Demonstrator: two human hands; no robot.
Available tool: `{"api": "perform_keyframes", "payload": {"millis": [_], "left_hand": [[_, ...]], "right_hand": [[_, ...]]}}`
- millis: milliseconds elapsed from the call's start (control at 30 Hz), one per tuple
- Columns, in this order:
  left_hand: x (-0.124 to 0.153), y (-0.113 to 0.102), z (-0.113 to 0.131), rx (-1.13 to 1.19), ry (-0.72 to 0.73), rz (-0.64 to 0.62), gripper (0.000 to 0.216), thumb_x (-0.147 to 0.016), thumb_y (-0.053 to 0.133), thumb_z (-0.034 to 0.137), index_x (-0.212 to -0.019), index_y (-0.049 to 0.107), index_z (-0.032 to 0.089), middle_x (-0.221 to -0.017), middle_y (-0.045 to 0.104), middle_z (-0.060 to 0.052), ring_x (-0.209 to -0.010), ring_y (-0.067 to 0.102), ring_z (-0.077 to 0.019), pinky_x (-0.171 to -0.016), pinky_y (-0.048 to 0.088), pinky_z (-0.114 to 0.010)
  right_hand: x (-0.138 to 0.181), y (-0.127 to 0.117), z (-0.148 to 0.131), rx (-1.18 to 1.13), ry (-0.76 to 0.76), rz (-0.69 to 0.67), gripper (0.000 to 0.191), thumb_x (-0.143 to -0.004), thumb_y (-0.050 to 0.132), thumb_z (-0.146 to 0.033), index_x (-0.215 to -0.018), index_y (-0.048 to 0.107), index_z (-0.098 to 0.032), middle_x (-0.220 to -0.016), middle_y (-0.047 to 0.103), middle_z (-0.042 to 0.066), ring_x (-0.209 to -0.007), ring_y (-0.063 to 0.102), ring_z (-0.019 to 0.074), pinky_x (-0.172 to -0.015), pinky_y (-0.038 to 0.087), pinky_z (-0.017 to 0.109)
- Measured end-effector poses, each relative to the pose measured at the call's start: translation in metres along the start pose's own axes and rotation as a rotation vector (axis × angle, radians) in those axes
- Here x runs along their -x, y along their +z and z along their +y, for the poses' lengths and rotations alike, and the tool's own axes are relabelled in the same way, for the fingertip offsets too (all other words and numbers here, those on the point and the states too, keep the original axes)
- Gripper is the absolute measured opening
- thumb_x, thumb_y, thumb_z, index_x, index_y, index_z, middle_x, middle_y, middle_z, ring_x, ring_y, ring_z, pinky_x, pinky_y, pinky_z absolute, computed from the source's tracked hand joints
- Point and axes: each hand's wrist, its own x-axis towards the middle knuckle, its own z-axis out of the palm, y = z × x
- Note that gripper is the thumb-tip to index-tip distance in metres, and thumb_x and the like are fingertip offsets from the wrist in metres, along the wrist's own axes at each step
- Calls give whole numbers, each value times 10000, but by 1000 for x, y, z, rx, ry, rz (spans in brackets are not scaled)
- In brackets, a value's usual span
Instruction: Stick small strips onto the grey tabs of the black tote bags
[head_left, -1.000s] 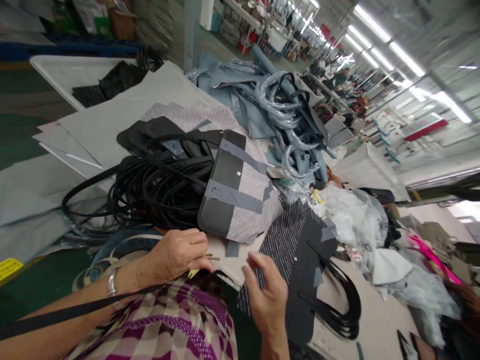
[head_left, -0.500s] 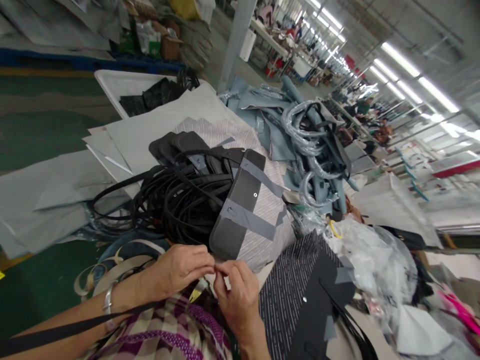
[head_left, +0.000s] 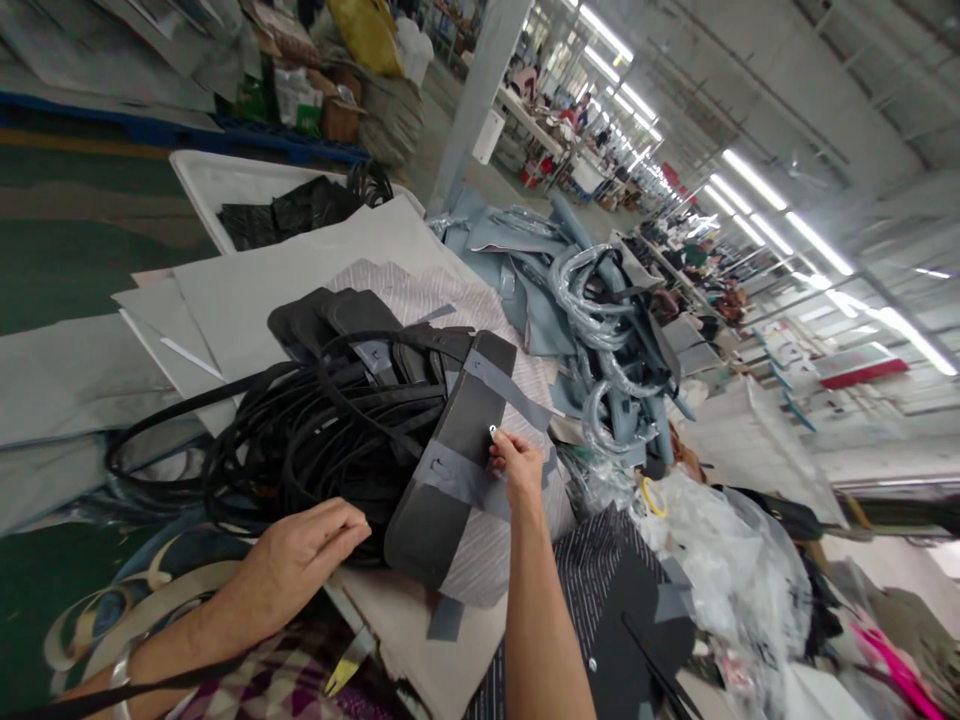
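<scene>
1. And there's the right hand (head_left: 517, 462), out over the middle of the tabletop (head_left: 409, 620), thumb and fingertips pinched together right at a small round metal stud (head_left: 493, 429); whether they have hold of it or of something smaller, I cannot tell from where I stand
2. That stud shows at the right border of the dark flap (head_left: 431, 525), which lies slantwise, lower end toward the tabletop's near edge, strips of grey tape (head_left: 454, 473) running across onto pale striped fabric (head_left: 480, 560)
3. Over to the left hand (head_left: 307, 550), by the near edge beside a heap of black straps (head_left: 300, 440), fingers curled in against the thumb (a silver bangle (head_left: 120, 680) shines on that wrist), and what may be inside I cannot see
4. Below it, a partly yellow tool (head_left: 346, 670) close to the near edge
5. Right of the flap, a dark pinstriped piece (head_left: 589, 575), with clear plastic bags (head_left: 720, 540) farther right
6. Toward the far edge, blue-grey pieces (head_left: 487, 235) with plastic-wrapped loops (head_left: 592, 290), and at the left, grey sheets (head_left: 255, 290) near a white tray (head_left: 199, 195)
</scene>
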Motion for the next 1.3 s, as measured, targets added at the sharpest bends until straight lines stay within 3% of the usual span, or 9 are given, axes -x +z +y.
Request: {"api": "perform_keyframes", "payload": {"millis": [300, 500, 567, 667, 800, 933, 1067, 1200, 1300], "left_hand": [[-3, 0, 3, 8, -64, -21, 327, -1019, 479, 392, -803, 660, 225, -746, 638, 41, -653, 601, -111, -656, 439, -188], [0, -7, 5, 15, -76, -51, 345, -1014, 479, 415, -787, 650, 219, -742, 633, 33, -656, 602, -119, -650, 436, -198], [3, -10, 6, 32, -87, -73, 342, -1010, 484, 415, -789, 655, 218, -743, 635, 32, -666, 611, -120, -653, 440, -195], [6, -15, 11, 68, -100, -117, 337, -1007, 489, 409, -797, 672, 219, -748, 644, 32, -682, 621, -120, -660, 450, -186], [8, -20, 23, 49, -61, -134, 322, -1003, 500, 386, -796, 688, 225, -755, 666, 31, -697, 632, -126, -680, 475, -182], [10, -24, 33, 10, 28, -124, 295, -993, 515, 364, -815, 710, 231, -770, 700, 25, -719, 673, -133, -698, 512, -178], [14, -25, 34, 48, 108, -129, 260, -982, 557, 368, -903, 771, 244, -774, 741, 21, -680, 708, -128, -647, 536, -152], [15, -17, 32, 97, 147, -119, 243, -973, 580, 375, -979, 799, 270, -810, 769, 14, -704, 732, -133, -659, 552, -147], [13, -9, 35, 141, 152, -142, 259, -967, 576, 378, -844, 769, 256, -730, 735, 42, -636, 701, -115, -614, 523, -133]], "right_hand": [[-26, 11, -3, 388, -9, -44, 275, -740, 676, -408, -869, 726, -171, -566, 636, -22, -471, 603, 150, -466, 473, 248], [-25, -12, -19, 705, -111, 61, 451, -653, 803, -515, -936, 712, -176, -534, 625, 4, -693, 693, 277, -721, 514, 357], [-10, -11, -23, 740, -157, 92, 469, -740, 722, -556, -970, 706, -147, -629, 676, 53, -764, 696, 291, -777, 518, 385], [30, 11, -20, 721, -334, 35, 407, -870, 603, -484, -1111, 686, -168, -965, 737, 96, -962, 685, 248, -919, 510, 371], [82, 62, -5, 800, -779, -156, 350, -845, 714, -331, -1174, 686, -216, -1433, 552, 156, -1350, 479, 324, -1122, 398, 510], [97, 80, -3, 758, -801, -55, 193, -934, 550, -209, -1064, 687, -171, -1364, 593, 201, -1321, 513, 321, -1094, 429, 525], [109, 17, -29, 517, -622, 148, 333, -996, 412, -370, -1100, 664, -178, -1172, 709, 149, -1118, 658, 268, -986, 509, 420], [137, -107, -40, 481, -393, 426, 475, -934, 456, -550, -1104, 692, -174, -1122, 735, 162, -1087, 683, 317, -927, 528, 433], [170, -202, -14, 526, -243, 665, 525, -900, 471, -603, -1127, 725, -203, -1185, 731, 170, -1174, 665, 330, -960, 533, 424]]}}
